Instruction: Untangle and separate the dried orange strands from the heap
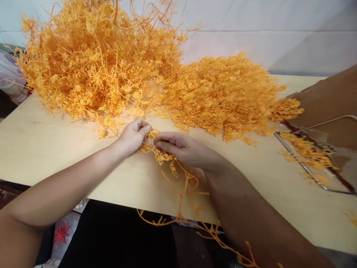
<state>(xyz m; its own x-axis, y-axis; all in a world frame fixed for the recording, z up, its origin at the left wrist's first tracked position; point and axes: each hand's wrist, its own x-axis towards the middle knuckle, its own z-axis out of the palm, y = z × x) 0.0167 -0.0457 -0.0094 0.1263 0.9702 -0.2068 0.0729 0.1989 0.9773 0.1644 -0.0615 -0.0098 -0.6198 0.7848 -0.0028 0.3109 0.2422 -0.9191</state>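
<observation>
Both forearms fill the bottom of the view, cut off by the lower edge, and meet near the middle of the table (41,145). Between them sits a small orange plastic sprig (156,149), pinched at one end by the fingertips of the left hand (135,134) and at the other by the thumb and forefinger of the right hand (181,147); each hand is closed on the sprig, which lies just above the tabletop near its front edge. From the sprig a long orange strand (181,193) trails down across the right forearm and over the table's edge, where its lower end runs out of view. Behind the hands rise two heaps of the same orange stuff: a tall, loose pile (92,63) at the left, its top cut off by the frame, and a lower, denser pile (225,96) to its right, the two touching where they meet. At the far right a wire-rimmed holder (312,173) holds more orange pieces; what lines it is hard to make out, and it is cut off at the edge. Above it a dark shape (329,100) crosses the corner, too cropped to identify. Pale wall (264,33) stands behind. No writing or label shows anywhere.
</observation>
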